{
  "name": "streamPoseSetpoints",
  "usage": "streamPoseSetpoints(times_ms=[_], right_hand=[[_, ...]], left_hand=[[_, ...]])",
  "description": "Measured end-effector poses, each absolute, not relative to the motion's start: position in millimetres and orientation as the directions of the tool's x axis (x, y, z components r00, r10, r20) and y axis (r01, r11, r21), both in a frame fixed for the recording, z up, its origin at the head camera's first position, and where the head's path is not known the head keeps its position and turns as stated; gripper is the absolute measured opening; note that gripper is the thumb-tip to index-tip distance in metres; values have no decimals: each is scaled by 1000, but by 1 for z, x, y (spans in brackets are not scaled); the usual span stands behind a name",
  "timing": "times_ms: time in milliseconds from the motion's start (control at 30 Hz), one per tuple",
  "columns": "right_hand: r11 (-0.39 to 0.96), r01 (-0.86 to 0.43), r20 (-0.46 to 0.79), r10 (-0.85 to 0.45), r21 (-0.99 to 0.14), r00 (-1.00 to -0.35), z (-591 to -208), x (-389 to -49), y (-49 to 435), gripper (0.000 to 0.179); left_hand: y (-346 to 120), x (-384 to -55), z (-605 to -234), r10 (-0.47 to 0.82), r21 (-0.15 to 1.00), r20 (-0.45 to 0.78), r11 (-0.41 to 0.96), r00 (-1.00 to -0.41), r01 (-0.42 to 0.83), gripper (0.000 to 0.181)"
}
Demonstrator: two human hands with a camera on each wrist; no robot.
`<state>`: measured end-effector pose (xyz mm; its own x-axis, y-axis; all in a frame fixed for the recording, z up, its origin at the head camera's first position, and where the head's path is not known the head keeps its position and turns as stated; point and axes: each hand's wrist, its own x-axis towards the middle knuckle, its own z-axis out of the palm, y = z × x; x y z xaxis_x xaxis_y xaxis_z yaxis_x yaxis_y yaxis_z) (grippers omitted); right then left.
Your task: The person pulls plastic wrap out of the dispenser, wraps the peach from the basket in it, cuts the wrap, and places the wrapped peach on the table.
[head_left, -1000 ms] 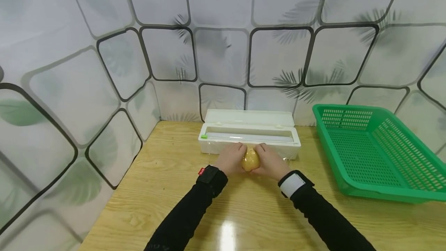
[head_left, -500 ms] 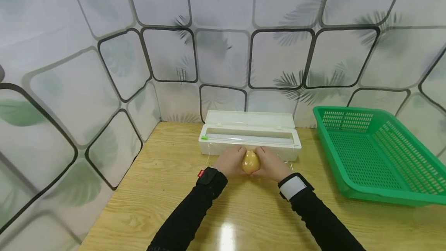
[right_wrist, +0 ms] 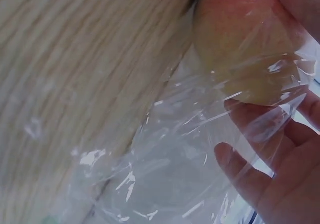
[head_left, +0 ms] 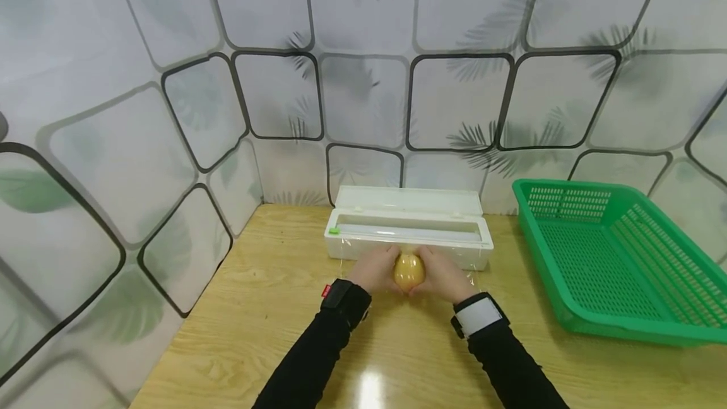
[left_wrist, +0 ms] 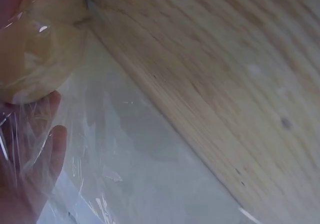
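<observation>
A round yellow fruit with a red blush [head_left: 409, 271] sits between both hands, just in front of a white cling film box [head_left: 369, 248]. My left hand [head_left: 375, 268] grips its left side, and my right hand [head_left: 443, 273] grips its right side. Clear cling film [right_wrist: 170, 149] lies over the fruit and creases across the fingers in both wrist views. In the right wrist view, the fruit [right_wrist: 245, 44] shows pink above and yellow below. The box's lid stands raised, with a film roll [head_left: 397, 231] inside. The fruit's underside is hidden in the head view.
A green plastic basket [head_left: 602, 327] stands on the right of the wooden table [head_left: 272, 302]. A patterned curtain or sheet [head_left: 363, 93] rises behind the table and along its left side. A small green piece [head_left: 334, 231] sits at the box's left end.
The head view has tilted slightly upward, so everything sits a little lower. Both hands and the fruit have drawn very slightly away from the box, and more film shows beside them.
</observation>
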<state>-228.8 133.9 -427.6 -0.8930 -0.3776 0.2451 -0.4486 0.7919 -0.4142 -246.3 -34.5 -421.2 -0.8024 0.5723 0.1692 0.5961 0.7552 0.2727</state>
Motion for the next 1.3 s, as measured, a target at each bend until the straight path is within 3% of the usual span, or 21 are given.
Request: streamPoseSetpoints(times_ms=[300,567,900,1300], right_hand=[[758,-442,238,-372,-480,-897,-430,-232,139,62],[703,-486,282,-396,-520,-874,-434,-229,141,61],[676,-443,275,-348,-589,-896,-438,-223,138,63],[666,-434,267,-343,-607,-901,-436,-229,138,67]], left_hand=[[-32,-247,-424,516,387,150,754,-843,531,61],[-31,-246,-435,482,471,207,713,-851,518,65],[-31,-236,-434,461,533,212,685,-862,498,67],[-33,-239,-429,464,530,215,684,-859,502,69]])
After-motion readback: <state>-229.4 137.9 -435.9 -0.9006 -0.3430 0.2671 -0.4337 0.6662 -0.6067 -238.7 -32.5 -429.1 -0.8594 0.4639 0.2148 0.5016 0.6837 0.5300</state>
